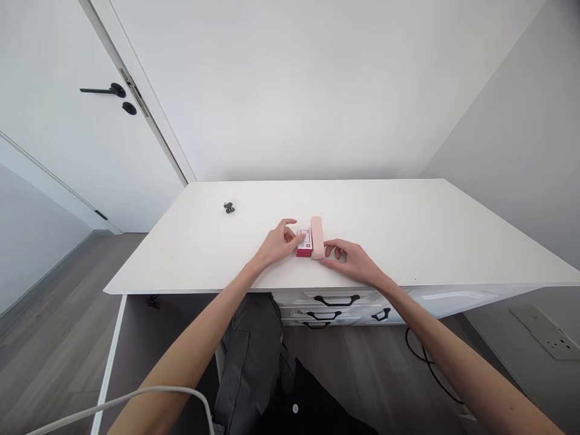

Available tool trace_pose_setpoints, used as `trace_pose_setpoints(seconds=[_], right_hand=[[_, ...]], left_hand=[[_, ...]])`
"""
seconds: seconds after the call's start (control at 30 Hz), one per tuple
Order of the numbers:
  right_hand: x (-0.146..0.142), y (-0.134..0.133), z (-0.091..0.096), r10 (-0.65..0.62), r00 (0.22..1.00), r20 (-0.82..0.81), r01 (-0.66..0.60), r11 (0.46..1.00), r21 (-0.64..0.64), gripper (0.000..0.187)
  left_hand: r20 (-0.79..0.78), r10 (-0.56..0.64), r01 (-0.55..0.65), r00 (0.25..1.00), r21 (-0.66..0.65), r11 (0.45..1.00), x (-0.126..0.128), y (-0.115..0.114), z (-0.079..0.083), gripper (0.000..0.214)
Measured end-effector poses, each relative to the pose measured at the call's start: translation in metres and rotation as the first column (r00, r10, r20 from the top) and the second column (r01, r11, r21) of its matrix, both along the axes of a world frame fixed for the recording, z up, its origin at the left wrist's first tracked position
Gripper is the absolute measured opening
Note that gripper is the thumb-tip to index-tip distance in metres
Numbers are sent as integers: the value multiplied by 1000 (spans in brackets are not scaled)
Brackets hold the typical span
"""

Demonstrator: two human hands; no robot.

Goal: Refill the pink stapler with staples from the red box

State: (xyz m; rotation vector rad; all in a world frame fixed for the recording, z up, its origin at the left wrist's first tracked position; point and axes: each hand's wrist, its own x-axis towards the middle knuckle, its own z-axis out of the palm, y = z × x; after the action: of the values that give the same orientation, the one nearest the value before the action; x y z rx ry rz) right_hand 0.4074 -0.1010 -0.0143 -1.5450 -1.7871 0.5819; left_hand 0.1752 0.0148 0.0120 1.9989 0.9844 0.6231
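Both our hands sit near the surface's near edge: left hand pinching the red box, right hand gripping the pink stapler just right of it.

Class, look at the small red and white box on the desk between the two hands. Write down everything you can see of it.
The small box is red with a white panel bearing print too small to read; it looks like card. It lies flat near the front edge of the white desk. The left hand touches its left side with thumb and fingers. A pale pink oblong object lies against its right side, held by the right hand.
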Motion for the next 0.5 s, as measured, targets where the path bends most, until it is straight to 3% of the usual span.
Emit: trace_pose_setpoints(seconds=[0.1,0.17,0.27,0.33,0.37,0.5], right_hand=[[0,0,0,7,1000,8,-7,1000,-4,42],[0,0,1,6,1000,11,-6,1000,-9,43],[0,-1,2,1,1000,9,-1,1000,-11,43],[1,-1,1,1,1000,9,-1,1000,-10,43],[1,-1,1,2,1000,9,-2,1000,-9,43],[1,0,0,5,1000,2,-5,1000,-4,42]], left_hand=[[5,47,-47,999,47,998,-3,5,-3,57],[19,140,-142,990,169,975,-10,15,-5,50],[10,359,-325,933,447,833,-30,37,-9,37],[-30,498,-399,867,558,728,-48,55,-10,39],[-60,537,-406,842,585,702,-59,63,-10,44],[-219,586,-371,781,592,716,-95,91,-10,65]])
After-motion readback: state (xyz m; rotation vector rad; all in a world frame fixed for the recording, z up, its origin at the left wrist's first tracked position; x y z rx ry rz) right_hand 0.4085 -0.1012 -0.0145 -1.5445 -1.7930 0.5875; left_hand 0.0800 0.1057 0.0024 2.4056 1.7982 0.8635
